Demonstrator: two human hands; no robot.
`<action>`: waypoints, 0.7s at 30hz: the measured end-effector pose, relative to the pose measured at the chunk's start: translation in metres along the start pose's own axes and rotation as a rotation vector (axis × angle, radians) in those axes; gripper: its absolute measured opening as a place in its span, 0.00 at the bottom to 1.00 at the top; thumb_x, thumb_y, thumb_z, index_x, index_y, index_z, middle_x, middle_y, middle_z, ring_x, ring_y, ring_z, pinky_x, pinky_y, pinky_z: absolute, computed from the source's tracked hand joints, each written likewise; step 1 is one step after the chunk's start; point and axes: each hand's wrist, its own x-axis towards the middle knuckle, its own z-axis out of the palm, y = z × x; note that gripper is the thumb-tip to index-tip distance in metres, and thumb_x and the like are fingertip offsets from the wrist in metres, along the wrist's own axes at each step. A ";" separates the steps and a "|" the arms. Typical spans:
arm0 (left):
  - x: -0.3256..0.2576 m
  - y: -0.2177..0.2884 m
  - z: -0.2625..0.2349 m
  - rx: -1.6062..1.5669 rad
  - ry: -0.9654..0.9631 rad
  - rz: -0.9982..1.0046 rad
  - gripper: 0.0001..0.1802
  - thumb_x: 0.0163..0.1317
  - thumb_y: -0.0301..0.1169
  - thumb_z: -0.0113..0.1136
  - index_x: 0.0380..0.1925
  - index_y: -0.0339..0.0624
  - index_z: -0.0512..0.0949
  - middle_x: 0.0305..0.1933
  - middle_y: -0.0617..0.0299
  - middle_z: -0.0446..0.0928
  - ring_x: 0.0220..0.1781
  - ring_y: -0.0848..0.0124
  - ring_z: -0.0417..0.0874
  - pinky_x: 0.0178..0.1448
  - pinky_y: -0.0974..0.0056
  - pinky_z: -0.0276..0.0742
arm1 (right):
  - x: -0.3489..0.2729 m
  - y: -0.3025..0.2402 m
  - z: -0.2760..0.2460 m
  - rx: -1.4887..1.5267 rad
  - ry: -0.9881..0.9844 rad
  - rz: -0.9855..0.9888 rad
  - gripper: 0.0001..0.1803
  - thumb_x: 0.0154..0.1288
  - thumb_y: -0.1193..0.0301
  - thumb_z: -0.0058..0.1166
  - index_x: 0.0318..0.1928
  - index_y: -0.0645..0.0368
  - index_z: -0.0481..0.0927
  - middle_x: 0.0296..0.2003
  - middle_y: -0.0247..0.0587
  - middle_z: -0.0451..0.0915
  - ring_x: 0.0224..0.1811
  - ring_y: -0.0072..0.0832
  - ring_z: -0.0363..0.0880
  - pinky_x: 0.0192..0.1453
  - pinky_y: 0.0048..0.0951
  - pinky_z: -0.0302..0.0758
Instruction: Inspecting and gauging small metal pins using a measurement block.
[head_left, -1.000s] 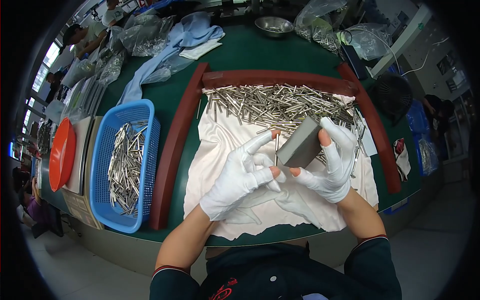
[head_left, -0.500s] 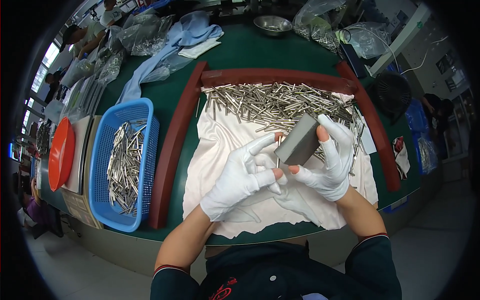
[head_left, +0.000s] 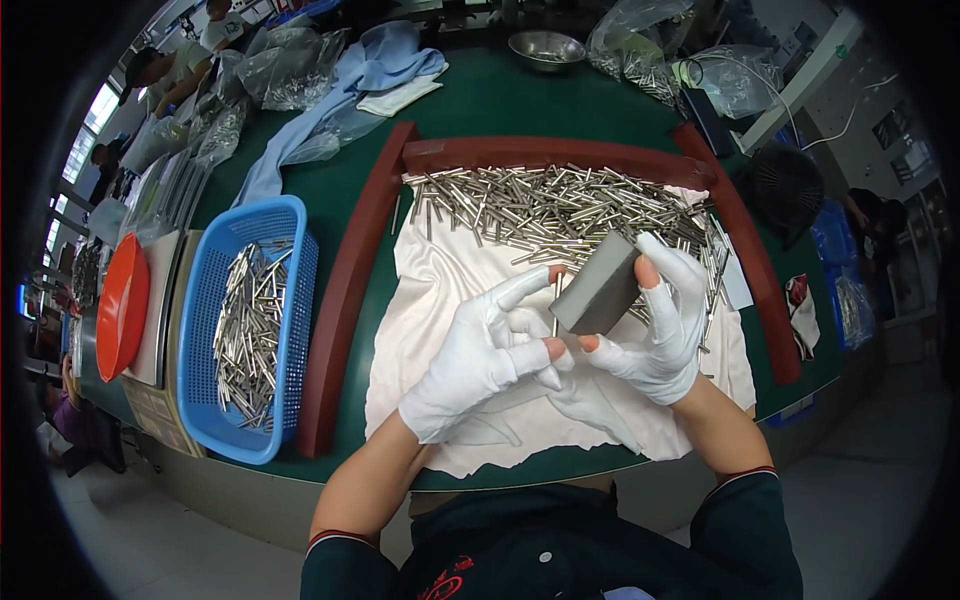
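so on my feed the grey rectangular block (head_left: pixel 597 285) has nudged slightly left; I'm now seeing less of the slim metal rod (head_left: pixel 557 287) beside it

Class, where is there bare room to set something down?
Bare green tabletop lies between the metal bowl and the far red bar. The pale cloth shows a bare patch between the left red bar and the left hand. Crowded: the metal rods heaped along the far red bar, and the blue basket.
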 end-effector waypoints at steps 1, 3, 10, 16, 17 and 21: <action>0.000 -0.001 -0.001 0.004 -0.009 0.003 0.40 0.60 0.20 0.62 0.70 0.32 0.55 0.33 0.57 0.80 0.30 0.74 0.83 0.38 0.70 0.80 | -0.001 0.000 0.000 -0.009 -0.003 0.005 0.48 0.50 0.51 0.70 0.68 0.58 0.63 0.59 0.53 0.69 0.53 0.43 0.71 0.53 0.42 0.70; 0.001 0.000 0.003 0.006 -0.016 0.008 0.40 0.60 0.20 0.62 0.70 0.32 0.55 0.33 0.57 0.81 0.31 0.74 0.83 0.39 0.70 0.81 | 0.000 -0.002 -0.001 0.029 -0.011 0.003 0.47 0.50 0.51 0.69 0.67 0.58 0.64 0.59 0.53 0.69 0.53 0.43 0.71 0.53 0.42 0.70; -0.002 0.007 0.001 0.003 0.038 0.044 0.39 0.61 0.23 0.62 0.71 0.35 0.55 0.31 0.59 0.80 0.32 0.74 0.83 0.40 0.68 0.82 | -0.001 0.013 -0.007 -0.031 -0.001 0.052 0.48 0.49 0.54 0.71 0.68 0.59 0.64 0.59 0.52 0.69 0.54 0.43 0.70 0.55 0.42 0.68; -0.002 0.003 0.002 0.088 0.073 0.032 0.38 0.62 0.22 0.60 0.71 0.38 0.56 0.31 0.60 0.79 0.30 0.75 0.82 0.39 0.70 0.80 | -0.003 0.009 -0.001 0.005 0.036 0.074 0.49 0.48 0.55 0.72 0.68 0.59 0.64 0.59 0.51 0.69 0.54 0.43 0.69 0.56 0.42 0.68; -0.002 0.004 0.002 0.087 0.070 0.033 0.38 0.62 0.21 0.60 0.71 0.37 0.56 0.31 0.59 0.79 0.31 0.75 0.82 0.39 0.70 0.81 | -0.002 0.008 -0.001 0.002 0.034 0.074 0.49 0.48 0.55 0.72 0.67 0.59 0.64 0.59 0.51 0.69 0.54 0.43 0.70 0.56 0.42 0.68; 0.001 -0.003 -0.001 0.059 0.054 0.069 0.37 0.61 0.21 0.60 0.70 0.34 0.56 0.32 0.58 0.80 0.31 0.74 0.82 0.39 0.69 0.82 | 0.000 0.005 0.000 0.012 0.001 0.037 0.48 0.48 0.54 0.72 0.67 0.59 0.64 0.59 0.51 0.69 0.54 0.44 0.70 0.55 0.42 0.69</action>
